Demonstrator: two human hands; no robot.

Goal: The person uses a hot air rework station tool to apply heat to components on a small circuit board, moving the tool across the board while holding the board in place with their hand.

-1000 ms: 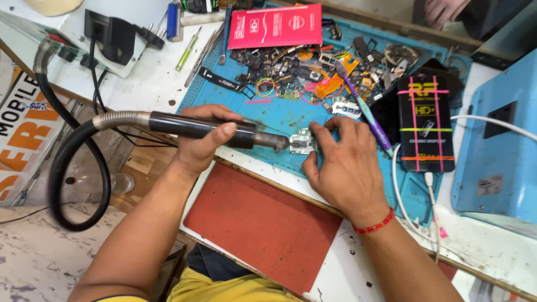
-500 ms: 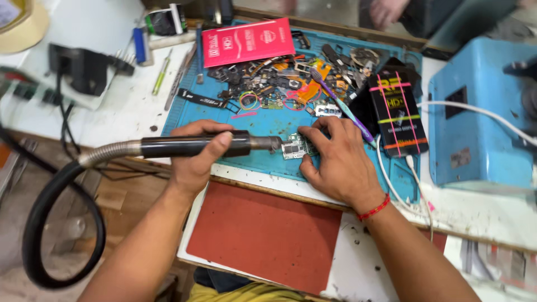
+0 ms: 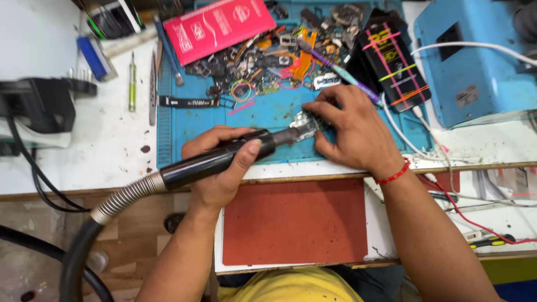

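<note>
My left hand (image 3: 221,168) grips a black hot-air wand (image 3: 224,157) with a ribbed metal hose (image 3: 120,197) trailing down to the left. Its nozzle points right at a small metal circuit part (image 3: 304,122) lying on the blue work mat (image 3: 184,126). My right hand (image 3: 349,130) presses on that part with its fingertips, partly hiding it. A red thread band circles my right wrist.
A pile of small phone parts (image 3: 263,61) and a red box (image 3: 224,25) lie at the back of the mat. A black banded device (image 3: 394,64) and a blue machine (image 3: 475,56) stand to the right. Tweezers and a green screwdriver (image 3: 132,86) lie left. A red pad (image 3: 296,221) sits in front.
The view has shifted so the bench sits higher and further right. The wand tip has come closer to the part, and my right hand has stayed on it.
</note>
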